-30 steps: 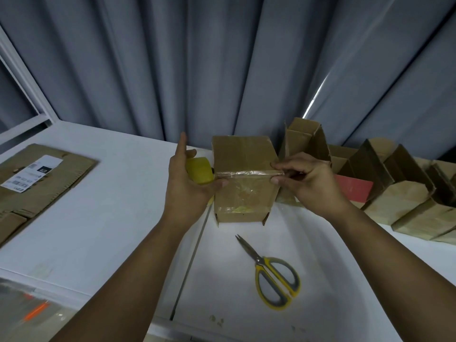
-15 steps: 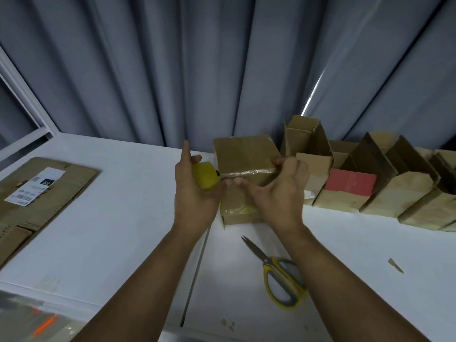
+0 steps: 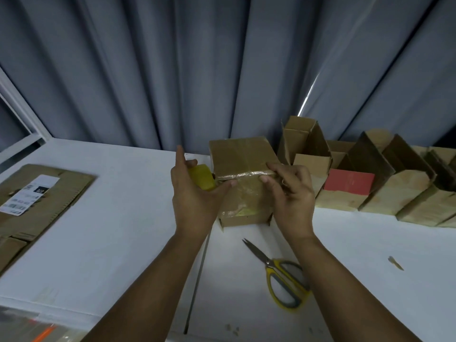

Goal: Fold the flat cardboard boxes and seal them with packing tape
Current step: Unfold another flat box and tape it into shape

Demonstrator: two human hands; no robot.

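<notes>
The square brown cardboard box (image 3: 243,159) bears a glossy clear tape band (image 3: 244,174); just left of it is the round yellow roll of packing tape (image 3: 202,177). In front of the box, steel scissors with yellow-and-grey handles (image 3: 283,277) lie on the white tabletop (image 3: 111,230). Right of it shows a flat red card panel (image 3: 349,181); behind, a pleated grey-blue curtain (image 3: 172,70).

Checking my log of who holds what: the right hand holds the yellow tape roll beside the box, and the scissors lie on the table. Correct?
Not quite: in the head view the left hand, not the right hand, holds the yellow tape roll beside the box. The scissors do lie on the table.
</notes>
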